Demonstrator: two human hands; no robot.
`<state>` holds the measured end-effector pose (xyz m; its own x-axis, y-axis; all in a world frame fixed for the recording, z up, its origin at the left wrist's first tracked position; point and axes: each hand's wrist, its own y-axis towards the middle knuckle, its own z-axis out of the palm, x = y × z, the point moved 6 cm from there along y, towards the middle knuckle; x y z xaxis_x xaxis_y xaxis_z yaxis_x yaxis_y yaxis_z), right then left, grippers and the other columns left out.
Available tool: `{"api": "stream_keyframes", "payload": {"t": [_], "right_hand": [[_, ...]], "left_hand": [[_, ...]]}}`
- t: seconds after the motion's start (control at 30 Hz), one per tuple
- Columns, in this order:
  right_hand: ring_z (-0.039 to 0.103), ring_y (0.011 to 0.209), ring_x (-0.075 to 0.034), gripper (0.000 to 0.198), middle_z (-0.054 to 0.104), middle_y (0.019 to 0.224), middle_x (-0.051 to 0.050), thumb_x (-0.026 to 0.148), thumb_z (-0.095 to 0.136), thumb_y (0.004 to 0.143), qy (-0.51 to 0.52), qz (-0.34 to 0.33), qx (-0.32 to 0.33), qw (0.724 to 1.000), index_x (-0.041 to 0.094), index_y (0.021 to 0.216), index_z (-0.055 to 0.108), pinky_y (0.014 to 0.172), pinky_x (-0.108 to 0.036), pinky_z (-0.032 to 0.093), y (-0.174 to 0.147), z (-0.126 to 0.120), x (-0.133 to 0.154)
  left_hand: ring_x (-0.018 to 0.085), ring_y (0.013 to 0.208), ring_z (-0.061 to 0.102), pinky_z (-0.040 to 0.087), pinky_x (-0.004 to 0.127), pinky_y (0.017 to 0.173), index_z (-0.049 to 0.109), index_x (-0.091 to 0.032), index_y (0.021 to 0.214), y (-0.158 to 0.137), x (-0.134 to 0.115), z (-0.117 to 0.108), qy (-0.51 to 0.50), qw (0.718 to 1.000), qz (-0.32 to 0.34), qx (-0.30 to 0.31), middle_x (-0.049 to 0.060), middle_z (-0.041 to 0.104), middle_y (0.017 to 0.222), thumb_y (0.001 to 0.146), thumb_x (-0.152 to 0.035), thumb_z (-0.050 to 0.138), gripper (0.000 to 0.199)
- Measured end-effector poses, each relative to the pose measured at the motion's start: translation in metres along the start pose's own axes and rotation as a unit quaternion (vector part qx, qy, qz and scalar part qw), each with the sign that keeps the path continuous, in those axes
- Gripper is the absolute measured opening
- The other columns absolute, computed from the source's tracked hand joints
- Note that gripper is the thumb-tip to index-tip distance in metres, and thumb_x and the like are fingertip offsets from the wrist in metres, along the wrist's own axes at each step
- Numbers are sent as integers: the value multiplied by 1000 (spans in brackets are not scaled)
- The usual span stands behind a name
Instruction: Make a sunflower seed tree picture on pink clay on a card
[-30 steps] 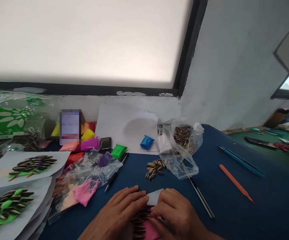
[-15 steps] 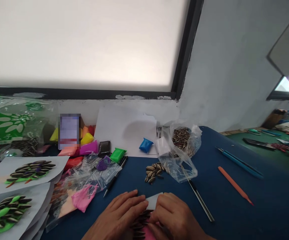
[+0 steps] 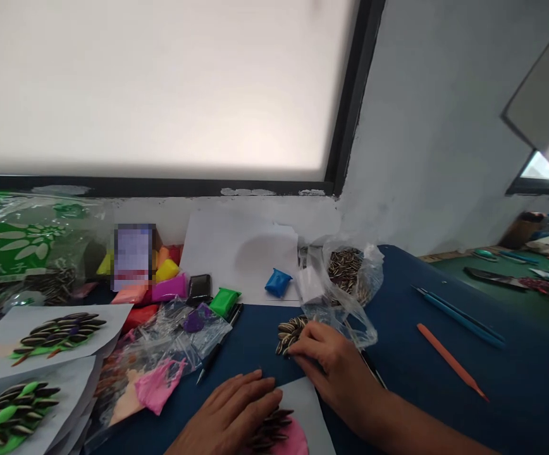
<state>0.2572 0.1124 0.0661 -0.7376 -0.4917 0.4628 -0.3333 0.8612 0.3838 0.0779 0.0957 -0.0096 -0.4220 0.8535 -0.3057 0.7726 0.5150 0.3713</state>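
My left hand (image 3: 234,411) lies flat with its fingers stretched out over a white sheet of paper (image 3: 319,420). Beside and partly under its fingertips is a round of pink clay (image 3: 296,439), with dark sunflower seeds (image 3: 274,430) stuck in overlapping rows; the hand hides part of it. Farther out, my right hand (image 3: 334,363) is at a small pile of striped sunflower seeds (image 3: 289,332). Its thumb and forefinger are pinched at the near edge of the pile, on a seed that is mostly hidden.
An open plastic bag of seeds (image 3: 345,268) stands behind the pile. Wrapped clay packs, a blue one (image 3: 278,282) among them, lie farther back. Seed-and-clay pictures (image 3: 59,335) are at left. Blue tweezers (image 3: 459,316) and an orange clay tool (image 3: 452,361) lie at right.
My right hand has left the pink clay and moved forward to the loose seed pile. More of the paper and clay now shows. The left hand has stayed nearly in place.
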Motion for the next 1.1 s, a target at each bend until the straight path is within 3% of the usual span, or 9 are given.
{"api": "stream_keyframes", "payload": {"t": [0.2,0.33,0.5,0.63,0.83,1.1], "right_hand": [[61,82,-20,18,64,88,-5,-2,66,85,-78,-16,29,996,16,87,71,71,-31,51,7,15,-4],[62,82,-23,18,65,89,-7,-3,71,78,-157,-33,47,986,13,84,66,73,-36,53,9,20,-5],[61,77,-24,16,65,87,-9,-4,64,82,-181,-50,66,980,13,83,65,69,-37,53,16,25,-6],[59,76,-22,17,63,86,-9,-2,55,88,-184,-47,58,980,13,84,61,69,-35,51,17,16,-3],[58,68,-17,16,61,82,-4,7,45,97,-33,26,39,998,18,89,55,58,-28,43,-6,-12,6],[61,67,-14,13,65,79,-2,14,54,94,163,33,13,986,19,88,64,60,-24,46,-36,-6,17]], "left_hand": [[32,132,55,50,47,105,31,-33,157,-4,2,6,8,999,33,-10,6,57,146,98,-45,64,68],[32,133,54,48,47,108,31,-35,156,-5,2,6,15,1000,6,-14,4,57,147,95,-41,70,73],[31,138,49,47,46,110,26,-34,158,-5,0,6,-1,1000,-2,2,5,53,150,92,-57,69,82],[28,137,50,47,44,109,25,-34,158,-4,0,5,5,1000,13,-2,3,54,150,100,-50,60,70],[31,134,53,49,45,108,26,-37,158,-5,3,7,3,1000,4,-16,2,54,149,92,-49,70,80],[32,138,49,45,46,111,18,-38,160,-7,8,9,-29,999,8,24,4,48,154,90,-46,76,91]]}}
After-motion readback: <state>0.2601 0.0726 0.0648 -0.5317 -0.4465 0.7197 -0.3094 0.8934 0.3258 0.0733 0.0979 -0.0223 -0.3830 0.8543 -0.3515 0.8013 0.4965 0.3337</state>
